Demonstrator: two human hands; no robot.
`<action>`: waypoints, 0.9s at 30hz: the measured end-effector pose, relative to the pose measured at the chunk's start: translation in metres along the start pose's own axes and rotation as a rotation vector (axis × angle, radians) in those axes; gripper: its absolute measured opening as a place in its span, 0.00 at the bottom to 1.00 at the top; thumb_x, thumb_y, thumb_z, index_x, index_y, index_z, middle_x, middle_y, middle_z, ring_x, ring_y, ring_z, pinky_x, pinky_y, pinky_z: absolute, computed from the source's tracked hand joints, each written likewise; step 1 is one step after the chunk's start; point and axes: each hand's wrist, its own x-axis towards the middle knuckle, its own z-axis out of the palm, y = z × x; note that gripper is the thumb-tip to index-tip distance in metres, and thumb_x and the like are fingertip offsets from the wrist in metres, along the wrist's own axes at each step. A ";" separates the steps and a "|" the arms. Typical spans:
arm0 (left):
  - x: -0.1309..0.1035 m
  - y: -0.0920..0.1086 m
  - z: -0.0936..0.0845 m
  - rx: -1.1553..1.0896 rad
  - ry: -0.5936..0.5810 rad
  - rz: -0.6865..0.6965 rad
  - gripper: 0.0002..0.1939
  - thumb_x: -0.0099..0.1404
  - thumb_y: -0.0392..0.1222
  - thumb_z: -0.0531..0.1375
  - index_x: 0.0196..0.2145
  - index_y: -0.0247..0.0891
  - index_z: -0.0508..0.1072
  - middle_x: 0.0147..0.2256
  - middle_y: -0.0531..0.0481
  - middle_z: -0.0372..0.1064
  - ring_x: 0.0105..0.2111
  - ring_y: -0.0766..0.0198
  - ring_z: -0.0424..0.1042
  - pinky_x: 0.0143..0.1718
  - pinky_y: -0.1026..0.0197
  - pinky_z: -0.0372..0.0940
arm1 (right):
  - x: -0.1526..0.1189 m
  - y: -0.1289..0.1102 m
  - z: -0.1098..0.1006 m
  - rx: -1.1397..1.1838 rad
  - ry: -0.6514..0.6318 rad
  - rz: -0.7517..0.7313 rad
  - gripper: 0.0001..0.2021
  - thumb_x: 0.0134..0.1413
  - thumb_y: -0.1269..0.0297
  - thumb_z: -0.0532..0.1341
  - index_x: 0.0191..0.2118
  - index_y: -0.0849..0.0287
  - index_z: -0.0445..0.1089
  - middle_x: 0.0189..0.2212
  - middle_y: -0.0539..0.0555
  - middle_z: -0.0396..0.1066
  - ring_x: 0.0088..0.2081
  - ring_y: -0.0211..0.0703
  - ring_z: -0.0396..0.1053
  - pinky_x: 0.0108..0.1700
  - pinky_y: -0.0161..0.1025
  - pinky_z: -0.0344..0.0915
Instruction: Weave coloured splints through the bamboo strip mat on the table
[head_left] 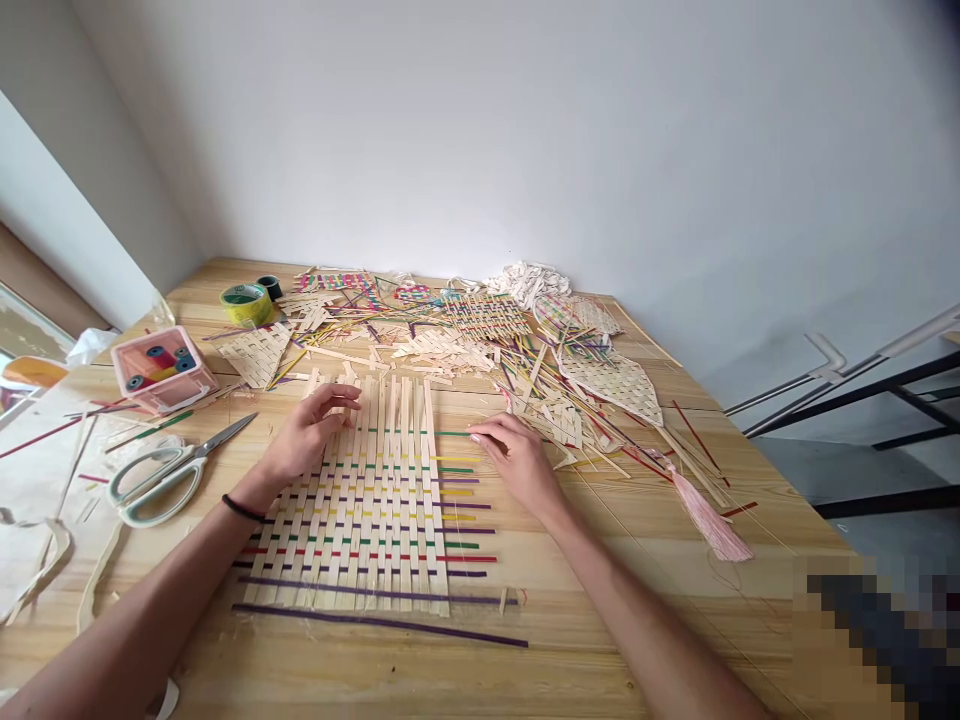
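Note:
A half-woven bamboo mat (367, 510) lies flat on the table in front of me. Pale upright strips cross purple, yellow, green and red ones whose ends stick out on the right. My right hand (514, 452) pinches the right end of a green strip (448, 433), which passes through the upright strips above the other woven rows. Over the mat's upper left edge rests my left hand (319, 428), fingers loosely bent and thumb apart, with nothing visible in it. Loose upright strip ends (401, 392) fan out at the top. A purple strip (375, 623) lies along the mat's lower edge.
On the left are scissors (161, 484), a pink box (161, 368) of thread spools and a tape roll (247, 304). Piled bamboo strips and scraps (442, 350) cover the back. A woven fan (611, 383) and pink tassel (709, 510) lie to the right.

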 end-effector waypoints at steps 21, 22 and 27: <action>0.005 -0.010 -0.012 0.650 -0.093 0.214 0.15 0.68 0.49 0.61 0.50 0.42 0.75 0.51 0.41 0.77 0.54 0.46 0.73 0.61 0.43 0.64 | 0.000 -0.002 -0.001 0.013 0.006 -0.001 0.09 0.71 0.63 0.61 0.42 0.53 0.79 0.38 0.56 0.78 0.41 0.50 0.76 0.46 0.48 0.72; 0.005 -0.009 -0.012 0.649 -0.091 0.214 0.15 0.68 0.49 0.61 0.50 0.43 0.75 0.50 0.42 0.78 0.54 0.46 0.73 0.61 0.44 0.64 | 0.000 -0.002 0.000 0.011 0.008 0.006 0.09 0.71 0.62 0.61 0.42 0.53 0.79 0.39 0.56 0.78 0.41 0.50 0.76 0.46 0.48 0.72; 0.005 -0.008 -0.012 0.637 -0.091 0.222 0.14 0.67 0.48 0.62 0.48 0.45 0.76 0.50 0.44 0.78 0.53 0.47 0.74 0.59 0.45 0.65 | -0.002 0.000 0.001 -0.016 0.040 0.058 0.09 0.71 0.59 0.62 0.41 0.53 0.79 0.38 0.56 0.78 0.41 0.51 0.76 0.45 0.49 0.72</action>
